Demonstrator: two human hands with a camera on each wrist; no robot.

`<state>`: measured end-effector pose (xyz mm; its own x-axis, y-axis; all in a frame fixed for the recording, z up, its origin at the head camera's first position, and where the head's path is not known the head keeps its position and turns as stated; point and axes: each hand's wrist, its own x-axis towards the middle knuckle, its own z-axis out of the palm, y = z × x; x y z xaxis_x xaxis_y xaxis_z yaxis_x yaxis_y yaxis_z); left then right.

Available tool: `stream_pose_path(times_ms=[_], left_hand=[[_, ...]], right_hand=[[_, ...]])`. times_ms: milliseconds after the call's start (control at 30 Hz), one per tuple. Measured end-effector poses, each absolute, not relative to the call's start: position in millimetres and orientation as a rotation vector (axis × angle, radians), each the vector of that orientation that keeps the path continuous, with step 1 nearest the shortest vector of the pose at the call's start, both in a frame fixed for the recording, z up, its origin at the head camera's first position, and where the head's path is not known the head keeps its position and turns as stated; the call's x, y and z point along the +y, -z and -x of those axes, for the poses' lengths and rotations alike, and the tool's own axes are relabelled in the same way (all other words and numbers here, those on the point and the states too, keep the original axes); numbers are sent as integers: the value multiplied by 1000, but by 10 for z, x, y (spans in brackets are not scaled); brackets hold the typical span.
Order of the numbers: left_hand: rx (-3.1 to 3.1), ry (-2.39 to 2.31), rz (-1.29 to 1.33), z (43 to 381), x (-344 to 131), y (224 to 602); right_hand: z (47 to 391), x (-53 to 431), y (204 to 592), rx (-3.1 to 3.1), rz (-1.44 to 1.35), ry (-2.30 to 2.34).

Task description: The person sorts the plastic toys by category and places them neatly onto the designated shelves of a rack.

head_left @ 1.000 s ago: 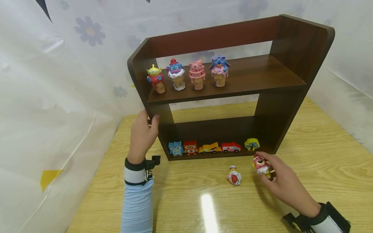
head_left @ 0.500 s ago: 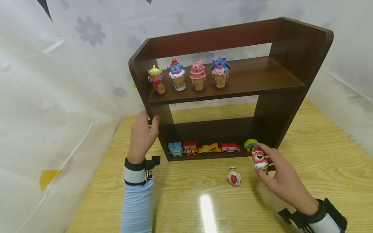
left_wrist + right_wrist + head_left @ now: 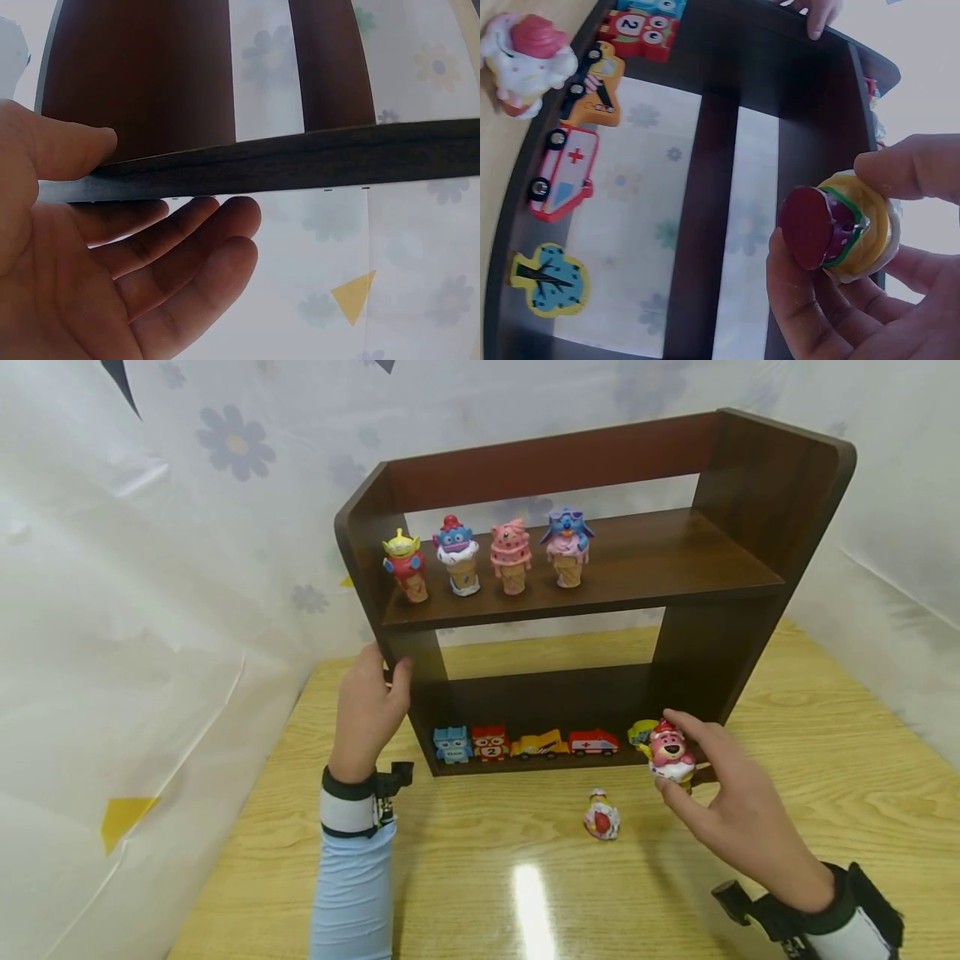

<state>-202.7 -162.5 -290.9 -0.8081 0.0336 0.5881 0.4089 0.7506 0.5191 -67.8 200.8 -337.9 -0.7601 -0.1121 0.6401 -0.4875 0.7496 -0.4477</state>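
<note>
My right hand (image 3: 738, 806) pinches a pink bear figurine (image 3: 670, 750) with a red top and white collar, held upright before the lower shelf's right end. In the right wrist view the figurine (image 3: 840, 225) shows its dark red base and yellow lower part between thumb and fingers. My left hand (image 3: 371, 714) grips the left side panel of the dark brown shelf unit (image 3: 585, 602). The left wrist view has the thumb on the panel's inner side and the fingers (image 3: 217, 270) along its outer side. A white figurine with a red spot (image 3: 602, 816) lies on the table in front.
Several ice-cream-cone figurines, among them a pink one (image 3: 512, 557), stand on the upper shelf's left half. Below stand a blue owl block (image 3: 452, 745), a red owl block (image 3: 490, 743), a yellow tow truck (image 3: 540, 744), an ambulance (image 3: 594, 742) and a tree block (image 3: 551, 279).
My right hand has lifted the bear figurine up from near the table toward the shelf unit, and it now overlaps the tree block. The left hand stays at the side panel.
</note>
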Motion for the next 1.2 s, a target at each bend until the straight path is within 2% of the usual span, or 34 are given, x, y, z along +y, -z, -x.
stream_pose_path(times_ms=[467, 1200], left_hand=[[-2395, 889, 324, 2011, -1638, 2918], [-2371, 882, 346, 2032, -1624, 2922]], right_hand=[[713, 2038, 3003, -2224, -487, -805], [745, 2063, 2708, -2127, -487, -804]])
